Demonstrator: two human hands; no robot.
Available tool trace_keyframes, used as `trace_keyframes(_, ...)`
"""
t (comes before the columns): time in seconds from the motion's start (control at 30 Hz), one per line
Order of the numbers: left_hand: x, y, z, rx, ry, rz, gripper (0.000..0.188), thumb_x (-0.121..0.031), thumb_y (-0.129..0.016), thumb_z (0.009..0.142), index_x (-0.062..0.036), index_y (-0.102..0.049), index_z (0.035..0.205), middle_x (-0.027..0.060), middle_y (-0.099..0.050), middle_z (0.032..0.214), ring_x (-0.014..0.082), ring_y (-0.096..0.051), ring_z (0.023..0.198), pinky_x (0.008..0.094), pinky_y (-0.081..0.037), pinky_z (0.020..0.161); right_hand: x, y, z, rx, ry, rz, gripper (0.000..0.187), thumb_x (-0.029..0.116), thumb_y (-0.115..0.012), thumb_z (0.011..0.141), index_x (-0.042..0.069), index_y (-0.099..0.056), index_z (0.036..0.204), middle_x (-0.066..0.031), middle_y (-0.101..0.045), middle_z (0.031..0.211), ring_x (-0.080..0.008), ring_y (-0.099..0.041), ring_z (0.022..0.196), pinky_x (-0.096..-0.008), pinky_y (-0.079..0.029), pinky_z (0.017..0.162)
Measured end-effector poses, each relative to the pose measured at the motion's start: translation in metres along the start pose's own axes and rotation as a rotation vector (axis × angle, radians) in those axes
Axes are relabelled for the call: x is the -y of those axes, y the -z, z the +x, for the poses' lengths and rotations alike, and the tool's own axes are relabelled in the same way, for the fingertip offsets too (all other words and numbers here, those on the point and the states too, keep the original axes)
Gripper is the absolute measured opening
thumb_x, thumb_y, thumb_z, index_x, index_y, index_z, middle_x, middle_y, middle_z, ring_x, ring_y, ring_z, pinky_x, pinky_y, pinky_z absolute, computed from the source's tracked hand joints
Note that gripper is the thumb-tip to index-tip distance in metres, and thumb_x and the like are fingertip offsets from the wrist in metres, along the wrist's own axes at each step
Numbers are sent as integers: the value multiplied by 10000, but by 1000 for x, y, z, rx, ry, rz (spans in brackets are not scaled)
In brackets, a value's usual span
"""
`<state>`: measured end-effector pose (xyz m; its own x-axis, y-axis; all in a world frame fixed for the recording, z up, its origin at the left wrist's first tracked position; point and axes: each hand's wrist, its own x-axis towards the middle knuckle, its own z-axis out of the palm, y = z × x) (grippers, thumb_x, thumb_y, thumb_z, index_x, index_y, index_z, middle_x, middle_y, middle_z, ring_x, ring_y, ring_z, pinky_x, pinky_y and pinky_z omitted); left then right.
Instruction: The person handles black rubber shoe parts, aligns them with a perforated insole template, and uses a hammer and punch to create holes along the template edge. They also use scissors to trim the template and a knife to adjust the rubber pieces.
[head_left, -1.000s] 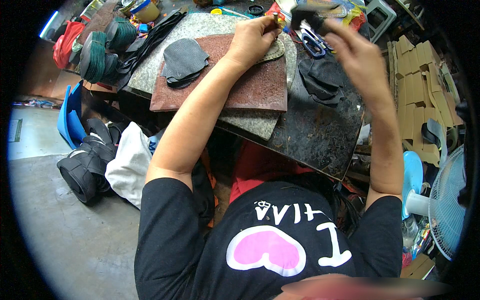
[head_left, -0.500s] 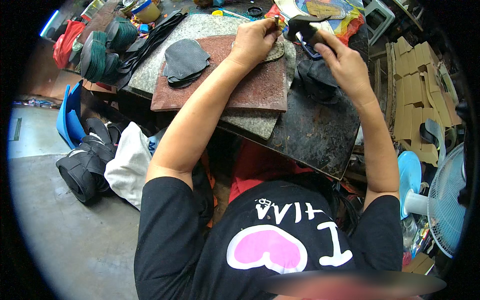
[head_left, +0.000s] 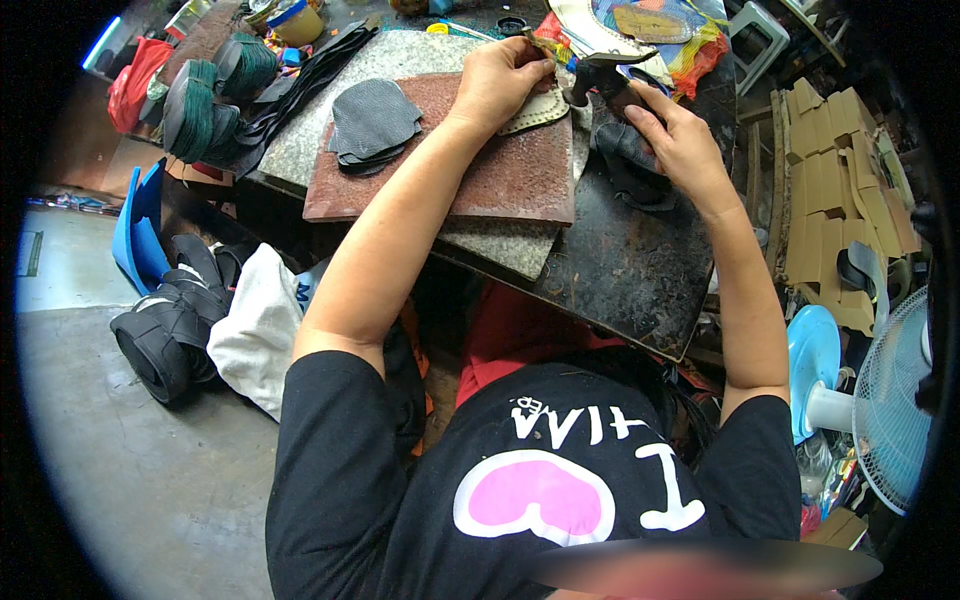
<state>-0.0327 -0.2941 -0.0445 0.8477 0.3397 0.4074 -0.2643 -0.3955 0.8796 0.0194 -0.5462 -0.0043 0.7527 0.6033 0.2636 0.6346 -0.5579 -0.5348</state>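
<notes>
My right hand (head_left: 682, 140) grips a hammer (head_left: 608, 72) by its dark handle, its head just right of my left hand. My left hand (head_left: 503, 82) is closed in a pinch on a slim metal punch (head_left: 531, 38), whose top sticks out above the fingers; its lower end is hidden. Below that hand lies a beige sole-shaped piece (head_left: 538, 112) with small holes along its edge, partly covered by the hand. It rests on a reddish-brown board (head_left: 440, 195). Left of my forearm, a stack of black leather pieces (head_left: 372, 120) lies on the same board.
A grey stone slab (head_left: 505, 247) lies under the board on the dark table (head_left: 640, 285). Black material (head_left: 632, 165) sits beside the slab. Spools of green cord (head_left: 188, 112) stand at left. A fan (head_left: 893, 400) and cardboard boxes (head_left: 840, 190) are at right.
The hammer has come down slightly, and my right hand has shifted left. My left hand has moved a little left with the punch, uncovering more of the beige piece.
</notes>
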Motion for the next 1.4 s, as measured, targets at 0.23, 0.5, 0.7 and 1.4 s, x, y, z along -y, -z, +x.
trace_keyframes(0.23, -22, -1, -8, -3, -388, 412, 227, -151, -710, 879, -15, -686, 1059, 130, -736, 929, 233, -720, 812, 312, -557, 739, 53, 86, -1, -309, 186, 383, 374, 360, -605, 982, 168, -629, 1302, -83, -647, 807, -206, -594, 724, -288, -477, 629)
trace_keyframes(0.5, -33, -8, -9, -23, -459, 531, 226, -132, -703, 842, -27, -691, 1041, 183, -713, 956, 329, -705, 898, 383, -554, 787, 42, 37, -3, -233, 166, 58, 409, 399, -557, 1001, 153, -611, 1324, -61, -640, 790, -163, -573, 701, -306, -479, 630)
trace_keyframes(0.7, -27, -4, -10, -20, -218, 419, 239, -142, -693, 886, -1, -684, 1079, 160, -732, 982, 244, -724, 882, 348, -563, 792, 24, 16, -19, -55, 138, -226, 410, 515, -523, 968, 290, -594, 1303, -183, -713, 909, -390, -686, 905, -475, -542, 766)
trace_keyframes(1.4, -25, -5, -10, 13, -326, 329, 184, -147, -704, 857, -26, -687, 994, 164, -719, 897, 307, -710, 819, 380, -555, 734, 80, 108, -16, -375, 433, 531, 461, 299, -580, 1015, 116, -507, 1432, -13, -613, 809, -42, -516, 634, -197, -432, 539)
